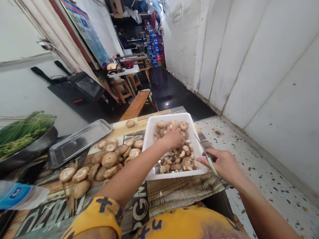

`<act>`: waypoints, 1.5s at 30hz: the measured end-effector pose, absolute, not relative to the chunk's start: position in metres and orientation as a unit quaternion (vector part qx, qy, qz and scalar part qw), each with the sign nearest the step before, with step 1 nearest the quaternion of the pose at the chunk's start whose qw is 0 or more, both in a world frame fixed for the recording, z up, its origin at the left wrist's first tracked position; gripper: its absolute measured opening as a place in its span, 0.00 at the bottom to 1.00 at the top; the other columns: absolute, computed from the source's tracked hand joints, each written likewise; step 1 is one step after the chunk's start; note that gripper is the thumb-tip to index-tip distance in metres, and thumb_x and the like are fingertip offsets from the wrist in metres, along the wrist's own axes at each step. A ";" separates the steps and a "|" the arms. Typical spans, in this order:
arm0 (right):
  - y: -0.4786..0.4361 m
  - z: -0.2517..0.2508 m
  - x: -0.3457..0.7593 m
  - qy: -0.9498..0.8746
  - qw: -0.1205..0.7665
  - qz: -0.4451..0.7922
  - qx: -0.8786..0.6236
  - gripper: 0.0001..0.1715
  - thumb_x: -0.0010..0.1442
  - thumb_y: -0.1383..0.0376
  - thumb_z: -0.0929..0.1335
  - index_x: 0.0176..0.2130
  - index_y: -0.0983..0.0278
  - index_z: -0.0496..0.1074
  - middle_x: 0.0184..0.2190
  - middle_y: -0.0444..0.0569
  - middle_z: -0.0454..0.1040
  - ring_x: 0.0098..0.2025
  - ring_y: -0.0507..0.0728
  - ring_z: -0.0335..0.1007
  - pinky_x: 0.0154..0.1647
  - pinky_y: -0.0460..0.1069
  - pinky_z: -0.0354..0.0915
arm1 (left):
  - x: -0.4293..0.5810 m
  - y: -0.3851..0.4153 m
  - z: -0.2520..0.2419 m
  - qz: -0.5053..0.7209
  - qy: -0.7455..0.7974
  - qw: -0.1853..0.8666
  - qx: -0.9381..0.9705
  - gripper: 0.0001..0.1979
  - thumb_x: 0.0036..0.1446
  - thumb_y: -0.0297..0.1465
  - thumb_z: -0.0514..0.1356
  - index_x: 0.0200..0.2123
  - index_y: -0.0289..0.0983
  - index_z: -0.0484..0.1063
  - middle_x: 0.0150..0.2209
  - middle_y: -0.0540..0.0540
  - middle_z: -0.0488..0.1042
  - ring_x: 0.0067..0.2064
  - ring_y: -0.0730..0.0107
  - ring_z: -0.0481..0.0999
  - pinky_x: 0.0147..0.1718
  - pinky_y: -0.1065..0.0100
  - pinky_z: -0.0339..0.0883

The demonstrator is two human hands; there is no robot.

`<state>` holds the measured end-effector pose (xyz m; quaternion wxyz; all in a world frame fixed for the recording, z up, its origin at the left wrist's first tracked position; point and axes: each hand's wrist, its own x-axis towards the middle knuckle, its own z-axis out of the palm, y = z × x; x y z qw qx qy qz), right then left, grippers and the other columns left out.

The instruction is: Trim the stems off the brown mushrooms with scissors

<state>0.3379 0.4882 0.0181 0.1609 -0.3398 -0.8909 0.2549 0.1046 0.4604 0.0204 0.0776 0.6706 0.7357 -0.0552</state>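
Observation:
A white plastic tray [147,147] stands on the table, with whole brown mushrooms [183,126] at its far end and cut mushroom pieces [170,164] at its near end. My left hand [174,137] reaches down into the mushrooms in the tray; its fingertips are partly hidden among them. At the tray's right edge, my right hand [223,166] is closed around the light green handle of a small knife [213,164]. Its thin blade points up and left over the tray rim. Left of the tray, a heap of whole mushrooms [110,159] lies on the table, partly behind my left forearm.
A clear plastic tray [78,143], a metal bowl [41,144] of green herbs and a plastic bottle [13,196] are on the left. Thin wooden skewers [71,195] lie nearby. A lone mushroom [130,123] rests near the far edge. Beyond stands a wooden bench [135,105].

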 end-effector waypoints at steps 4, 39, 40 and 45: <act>0.484 0.021 0.338 -0.888 0.152 0.257 -0.350 0.26 0.54 0.41 0.66 0.31 0.59 0.75 0.19 0.43 0.71 0.23 0.53 0.65 0.24 0.46 0.54 | 0.101 0.453 0.026 0.015 0.736 0.105 0.669 0.25 0.42 0.30 0.67 0.46 0.34 0.69 0.48 0.38 0.71 0.52 0.51 0.69 0.52 0.53 0.61; 0.494 0.094 0.289 -0.968 0.061 -0.243 -0.027 0.14 0.62 0.58 0.62 0.34 0.65 0.72 0.25 0.50 0.74 0.24 0.53 0.59 0.35 0.52 0.45 | 0.115 0.333 0.056 0.600 0.581 0.471 0.282 0.30 0.36 0.35 0.73 0.44 0.33 0.69 0.32 0.47 0.78 0.34 0.69 0.77 0.38 0.65 0.71; 0.494 0.095 0.289 -0.968 0.047 -0.247 -0.024 0.15 0.62 0.57 0.62 0.34 0.64 0.72 0.25 0.49 0.74 0.24 0.53 0.59 0.35 0.52 0.46 | 0.116 0.333 0.056 0.601 0.581 0.470 0.282 0.30 0.36 0.35 0.73 0.45 0.32 0.70 0.32 0.47 0.78 0.34 0.69 0.77 0.39 0.64 0.72; 0.492 0.101 0.286 -0.967 -0.006 -0.254 0.004 0.10 0.60 0.63 0.64 0.34 0.65 0.72 0.23 0.49 0.74 0.22 0.53 0.56 0.33 0.52 0.46 | 0.120 0.331 0.063 0.583 0.605 0.463 0.284 0.32 0.35 0.34 0.74 0.45 0.31 0.71 0.31 0.46 0.79 0.33 0.67 0.78 0.37 0.64 0.72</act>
